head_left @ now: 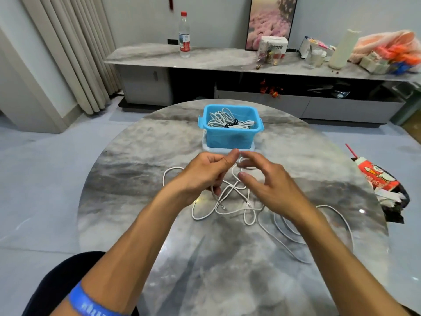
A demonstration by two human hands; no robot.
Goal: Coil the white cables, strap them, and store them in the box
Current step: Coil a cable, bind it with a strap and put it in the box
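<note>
— What are our hands doing?

— Our left hand (202, 172) has its fingers curled round a loose white cable (227, 201), thumb up. Our right hand (271, 185) is spread and relaxed, its fingertips by the same strand — whether they pinch it, we cannot tell.

— And the rest?

— The cable sprawls over the marble table (136, 179). Strapped coils (224, 120) lie in the blue box (230, 135) just beyond our hands.

Left hand (202, 172) curled, seemingly pinching; right hand (271, 181) fingers spread.
</note>
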